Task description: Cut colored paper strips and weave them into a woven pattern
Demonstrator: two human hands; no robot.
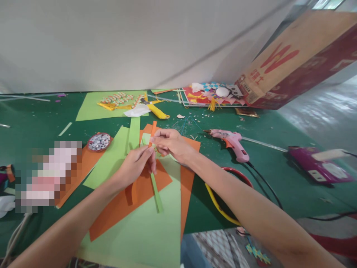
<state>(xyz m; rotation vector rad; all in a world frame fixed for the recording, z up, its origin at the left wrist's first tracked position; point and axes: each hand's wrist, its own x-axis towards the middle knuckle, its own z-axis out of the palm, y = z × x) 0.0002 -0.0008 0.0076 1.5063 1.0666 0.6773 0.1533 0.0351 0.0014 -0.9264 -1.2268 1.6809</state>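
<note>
My left hand (141, 160) and my right hand (170, 143) meet above a stack of coloured paper, both closed on narrow paper strips. An orange strip (154, 128) stands up between the fingertips. A light green strip (156, 193) hangs down below my left hand, and an orange strip end (132, 191) curls beside it. How the strips cross is hidden by my fingers. Beneath lie an orange sheet (111, 219) and a large light green sheet (134, 238). Another green strip (134, 132) lies just behind my left hand.
Right of my hands lies a pink glue gun (227, 141) with a black cord. A red-rimmed dish of googly eyes (99, 142) sits to the left. Behind are a yellow-handled cutter (158, 111) and woven paper pieces (117, 100). A paper bag (279, 63) stands at the back right.
</note>
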